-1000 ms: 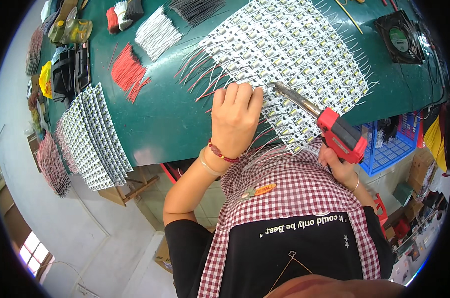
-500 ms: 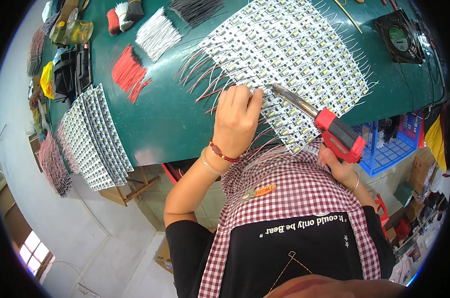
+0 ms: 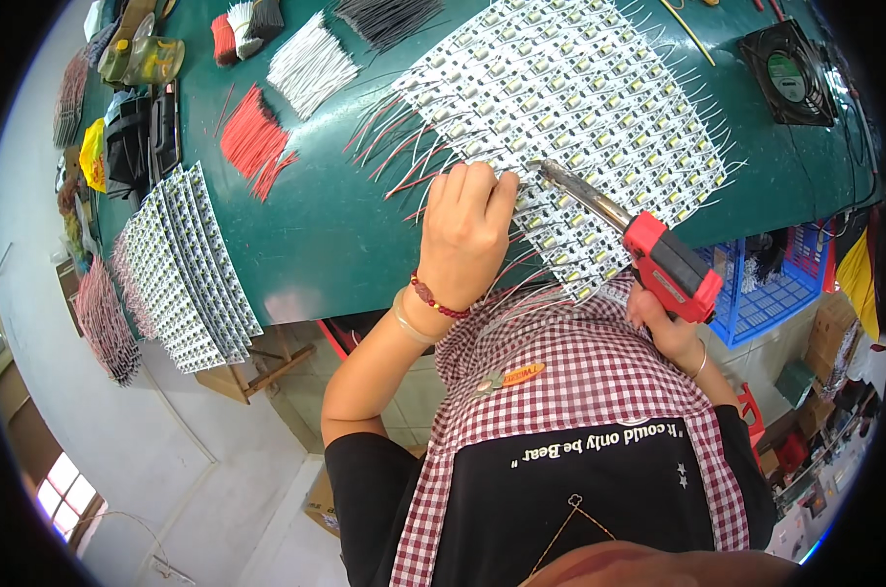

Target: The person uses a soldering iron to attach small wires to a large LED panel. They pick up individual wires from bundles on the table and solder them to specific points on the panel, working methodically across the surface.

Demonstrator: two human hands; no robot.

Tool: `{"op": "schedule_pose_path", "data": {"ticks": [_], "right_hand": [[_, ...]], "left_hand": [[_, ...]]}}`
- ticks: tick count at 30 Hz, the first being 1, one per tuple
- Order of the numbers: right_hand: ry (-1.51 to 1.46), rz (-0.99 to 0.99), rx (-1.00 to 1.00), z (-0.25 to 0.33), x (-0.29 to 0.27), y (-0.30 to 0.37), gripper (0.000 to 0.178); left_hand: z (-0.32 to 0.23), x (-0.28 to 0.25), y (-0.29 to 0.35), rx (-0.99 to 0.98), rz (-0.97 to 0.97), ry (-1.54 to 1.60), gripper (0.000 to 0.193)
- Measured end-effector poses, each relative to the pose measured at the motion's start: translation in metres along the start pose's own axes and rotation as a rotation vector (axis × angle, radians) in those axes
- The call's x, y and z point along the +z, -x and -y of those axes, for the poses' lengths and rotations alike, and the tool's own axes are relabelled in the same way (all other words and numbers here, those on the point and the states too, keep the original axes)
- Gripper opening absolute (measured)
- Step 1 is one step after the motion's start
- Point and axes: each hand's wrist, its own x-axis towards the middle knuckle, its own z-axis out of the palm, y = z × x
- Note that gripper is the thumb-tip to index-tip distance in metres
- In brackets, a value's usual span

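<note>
A sheet of white circuit boards (image 3: 570, 108) lies on the green tabletop, with red and white wires (image 3: 404, 161) sticking out along its left edge. My left hand (image 3: 467, 225) is closed in a pinch at that edge, knuckles up; its fingertips hide whatever is between them. In my right hand (image 3: 666, 328) is a red-and-black soldering gun (image 3: 670, 266), held by its handle near the apron. Its metal barrel points up and left over the boards. The tip is just right of my left fingertips; whether it touches the board I cannot tell.
Bundles of red wires (image 3: 252, 137), white wires (image 3: 311, 67) and black wires (image 3: 389, 15) lie at the back. Stacked board sheets (image 3: 184, 274) overhang the table's left end. A small black fan (image 3: 783, 73) stands far right, above a blue crate (image 3: 771, 293) beside the table.
The soldering gun has shifted slightly to the right, its tip a little farther from my left fingertips. My left hand stays nearly in place.
</note>
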Motion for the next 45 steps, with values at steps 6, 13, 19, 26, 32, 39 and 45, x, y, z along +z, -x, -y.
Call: {"op": "schedule_pose_path", "data": {"ticks": [6,13,19,26,32,39,45], "right_hand": [[-0.138,-0.097,0.073,0.008,0.002,0.002,0.009],[-0.036,-0.072,0.014,-0.013,-0.003,0.018,0.029],[0.040,-0.066,0.038,-0.006,-0.001,0.016,0.022],[0.213,-0.045,-0.014,-0.033,-0.013,0.025,0.017],[0.019,-0.060,0.007,-0.018,-0.008,0.022,0.016],[0.035,-0.074,0.016,-0.016,-0.006,0.022,0.012],[0.048,-0.057,-0.030,-0.010,-0.005,0.021,0.027]], "left_hand": [[-0.003,-0.004,-0.003,0.059,-0.111,-0.106,0.021],[-0.008,0.003,0.006,0.048,-0.058,-0.022,0.024],[-0.008,0.006,0.008,0.046,-0.050,-0.005,0.027],[-0.008,0.004,0.006,0.046,-0.040,0.007,0.025],[-0.008,0.004,0.005,0.052,-0.026,-0.008,0.024],[-0.009,0.002,0.003,0.050,-0.019,-0.065,0.020],[-0.010,0.000,0.001,0.042,-0.003,-0.118,0.023]]}}
